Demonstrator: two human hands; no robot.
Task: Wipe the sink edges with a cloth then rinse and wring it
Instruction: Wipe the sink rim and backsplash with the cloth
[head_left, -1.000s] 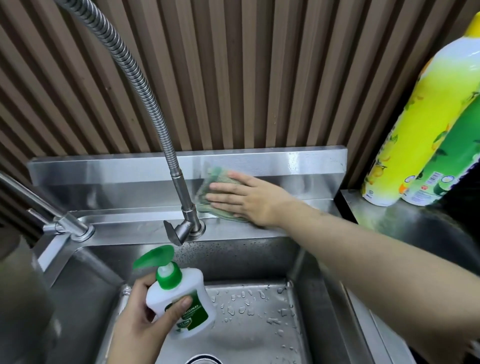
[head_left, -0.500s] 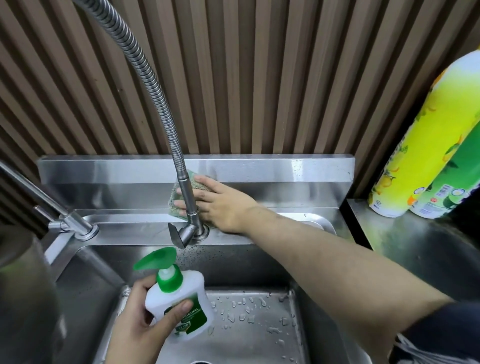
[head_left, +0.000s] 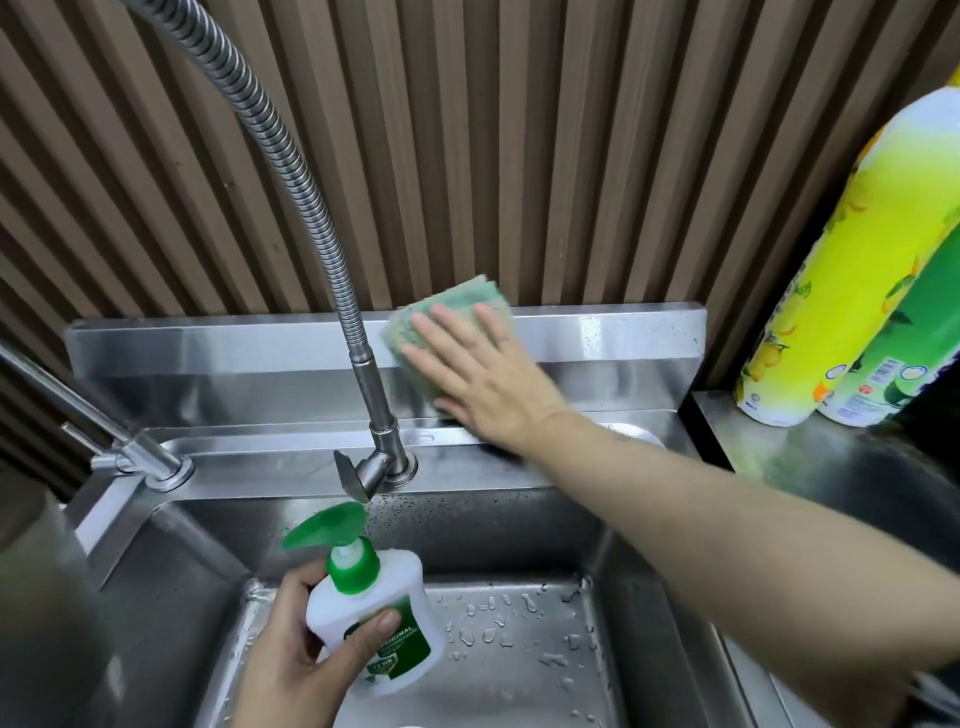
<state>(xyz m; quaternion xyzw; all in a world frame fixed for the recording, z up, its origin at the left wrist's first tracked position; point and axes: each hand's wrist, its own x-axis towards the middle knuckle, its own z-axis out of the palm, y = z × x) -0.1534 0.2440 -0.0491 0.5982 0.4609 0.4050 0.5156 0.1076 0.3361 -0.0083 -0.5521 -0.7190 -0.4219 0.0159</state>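
Hands, two: right hand (head_left: 488, 384) flat on one cloth (head_left: 457, 299), left hand (head_left: 296, 660) curled around one pump bottle (head_left: 374, 608).

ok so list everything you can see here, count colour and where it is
sink: one, steel, fills the lower frame, water drops on its floor
flexible tap: one, silver, rises from the back ledge, centre
second tap: one, silver, back ledge, left
cloth: one, green and yellowish, flat against the sink's raised back edge, right of the flexible tap
soap bottle: one, white with green pump, over the basin
yellow bottle: one, upright on the steel counter, right
green bottle: one, beside the yellow one
slatted wall: one, brown, behind the sink
left hand: grips the soap bottle
right hand: fingers straight, presses the cloth
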